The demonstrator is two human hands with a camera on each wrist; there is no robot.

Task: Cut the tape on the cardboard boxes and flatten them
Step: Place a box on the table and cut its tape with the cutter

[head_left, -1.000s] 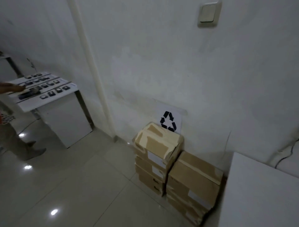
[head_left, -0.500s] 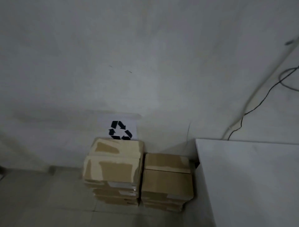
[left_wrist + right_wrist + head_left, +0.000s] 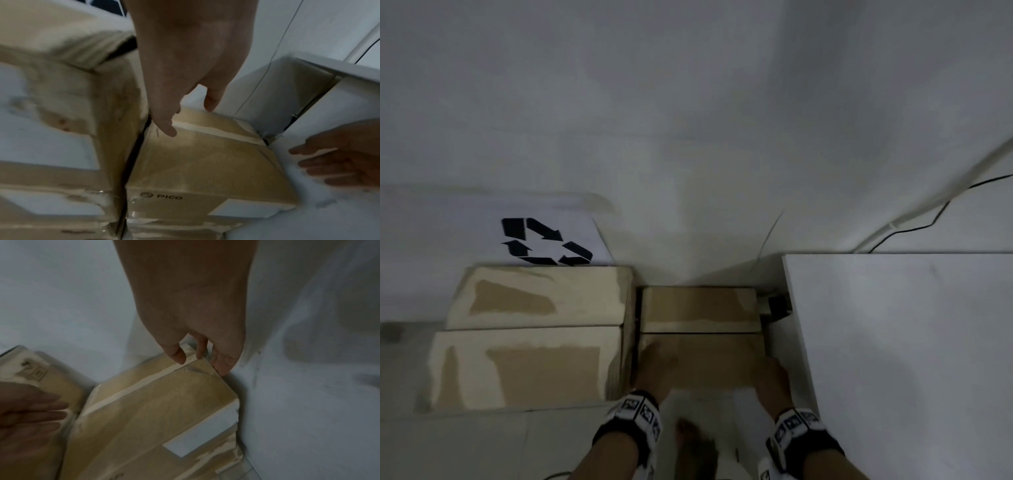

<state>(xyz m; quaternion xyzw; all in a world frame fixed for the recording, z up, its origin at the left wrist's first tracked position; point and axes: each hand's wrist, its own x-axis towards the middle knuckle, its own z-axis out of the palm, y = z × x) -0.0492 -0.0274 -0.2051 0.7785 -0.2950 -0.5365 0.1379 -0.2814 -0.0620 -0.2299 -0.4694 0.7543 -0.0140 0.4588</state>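
Both hands spread, nothing gripped: left hand (image 3: 654,368) and right hand (image 3: 774,380) flank the top box (image 3: 702,342) of the right-hand floor stack, wedged against the white cabinet (image 3: 893,342).

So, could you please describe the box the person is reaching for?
Find the recycling sign on the wall; two cardboard stacks stand below. It is the top box of the right, lower stack, against the white cabinet, printed PICO in front.
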